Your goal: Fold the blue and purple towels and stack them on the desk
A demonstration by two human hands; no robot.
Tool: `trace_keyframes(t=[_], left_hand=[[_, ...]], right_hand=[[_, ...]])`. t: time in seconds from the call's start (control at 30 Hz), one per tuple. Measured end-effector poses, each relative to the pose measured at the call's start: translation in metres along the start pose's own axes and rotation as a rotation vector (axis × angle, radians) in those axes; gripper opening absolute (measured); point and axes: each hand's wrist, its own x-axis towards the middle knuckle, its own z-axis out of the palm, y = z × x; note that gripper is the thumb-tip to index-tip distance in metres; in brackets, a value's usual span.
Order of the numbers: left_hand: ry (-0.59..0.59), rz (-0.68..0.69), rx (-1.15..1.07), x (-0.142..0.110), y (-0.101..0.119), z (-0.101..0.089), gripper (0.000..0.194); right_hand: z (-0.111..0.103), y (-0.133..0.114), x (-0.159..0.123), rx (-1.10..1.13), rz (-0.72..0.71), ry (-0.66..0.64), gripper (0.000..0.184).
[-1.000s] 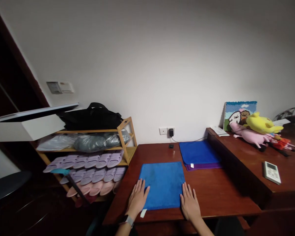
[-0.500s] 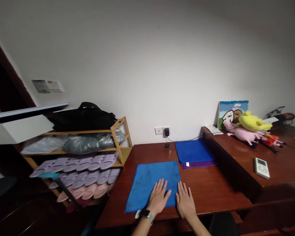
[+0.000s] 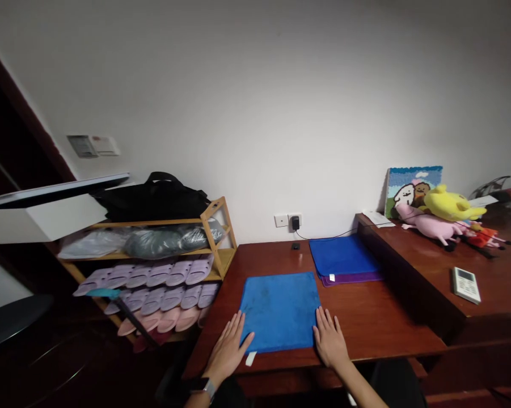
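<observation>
A blue cloth lies spread flat on the dark wooden table in front of me. My left hand rests flat at its near left corner, fingers stretched out and open, beside a small white tag. At the cloth's near right corner my right hand lies flat too, fingers spread. Neither hand holds anything.
A stack of folded blue and purple cloths lies farther back on the table. A higher desk on the right carries plush toys and a white remote. A wooden rack with slippers stands left of the table.
My left hand slid from the cloth's middle back out to its near left corner. My right hand stayed at the right corner.
</observation>
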Motion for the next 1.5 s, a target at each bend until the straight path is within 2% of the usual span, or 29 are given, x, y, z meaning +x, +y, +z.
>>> trace_keyframes(t=[0.13, 0.3, 0.43, 0.6, 0.77, 0.87, 0.97, 1.1, 1.2, 1.27, 1.33, 1.4, 1.5], left_hand=[[0.027, 0.013, 0.000, 0.000, 0.001, 0.000, 0.080], [0.036, 0.020, -0.007, -0.002, 0.002, -0.002, 0.079], [0.058, 0.031, 0.002, -0.003, 0.002, -0.001, 0.078], [0.082, 0.051, 0.024, -0.004, 0.000, 0.003, 0.077], [0.108, 0.060, 0.039, 0.003, 0.002, -0.010, 0.079], [0.173, 0.146, 0.013, 0.020, 0.032, -0.023, 0.079], [0.125, 0.268, -0.042, 0.048, 0.093, -0.023, 0.074], [-0.002, 0.294, -0.103, 0.092, 0.180, 0.002, 0.072], [-0.054, 0.255, -0.112, 0.113, 0.212, 0.023, 0.072], [-0.057, 0.246, -0.104, 0.118, 0.213, 0.031, 0.072], [-0.054, 0.237, -0.091, 0.116, 0.200, 0.034, 0.072], [-0.066, 0.200, -0.079, 0.112, 0.177, 0.031, 0.074], [-0.079, 0.089, -0.059, 0.106, 0.132, 0.022, 0.078]], right_hand=[[-0.011, 0.001, 0.008, -0.002, -0.001, -0.048, 0.066], [-0.025, -0.009, 0.044, -0.010, 0.029, -0.014, 0.066], [-0.020, -0.012, 0.065, -0.022, 0.029, -0.038, 0.066], [-0.007, -0.006, 0.068, -0.048, 0.021, -0.050, 0.066], [-0.005, -0.005, 0.069, -0.040, 0.016, -0.044, 0.066], [-0.006, -0.005, 0.071, -0.020, 0.014, -0.051, 0.066], [-0.009, -0.005, 0.070, -0.015, 0.011, -0.053, 0.066], [-0.011, -0.005, 0.068, -0.041, -0.013, -0.061, 0.065], [-0.010, -0.004, 0.068, -0.072, -0.029, -0.071, 0.064], [-0.008, -0.004, 0.069, -0.078, -0.033, -0.065, 0.064], [-0.007, -0.005, 0.070, -0.061, -0.027, -0.053, 0.064], [-0.007, -0.005, 0.070, -0.029, -0.009, -0.044, 0.065], [-0.008, -0.006, 0.069, -0.001, 0.011, -0.046, 0.065]])
